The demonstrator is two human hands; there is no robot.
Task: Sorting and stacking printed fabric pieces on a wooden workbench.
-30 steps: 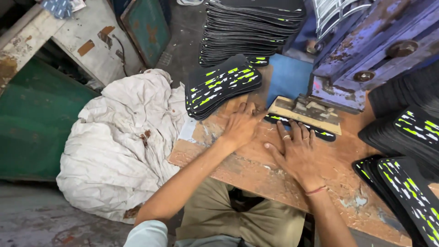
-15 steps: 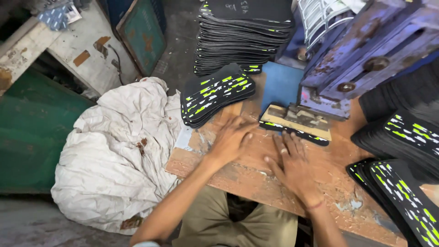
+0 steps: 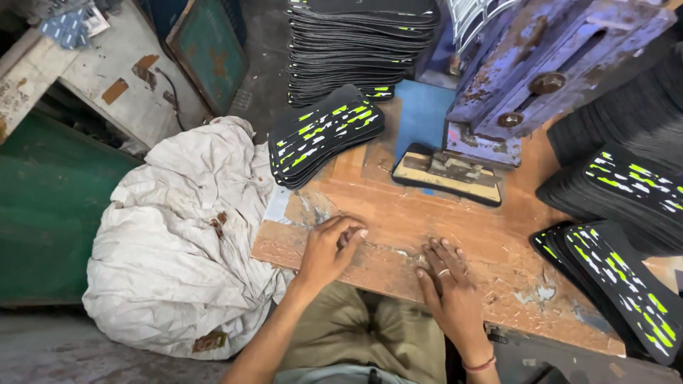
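My left hand (image 3: pixel 329 249) rests on the worn wooden bench (image 3: pixel 398 213) near its front edge, fingers loosely curled, holding nothing. My right hand (image 3: pixel 448 284) lies flat on the wood beside it, fingers spread, a ring on one finger. Farther back on the bench lies a tan sole-shaped cutting die (image 3: pixel 447 175) on a black sheet, apart from both hands. A small stack of black sole pieces with green and white marks (image 3: pixel 324 134) sits at the bench's back left.
A blue press machine (image 3: pixel 548 64) stands at the back right. More stacks of black printed soles (image 3: pixel 626 192) line the right side; a tall stack (image 3: pixel 359 46) stands behind. A large white sack (image 3: pixel 185 235) sits on the floor at left.
Both hands have drawn back from the die toward the bench's front edge. The die with its black sheet stays behind on the bench.
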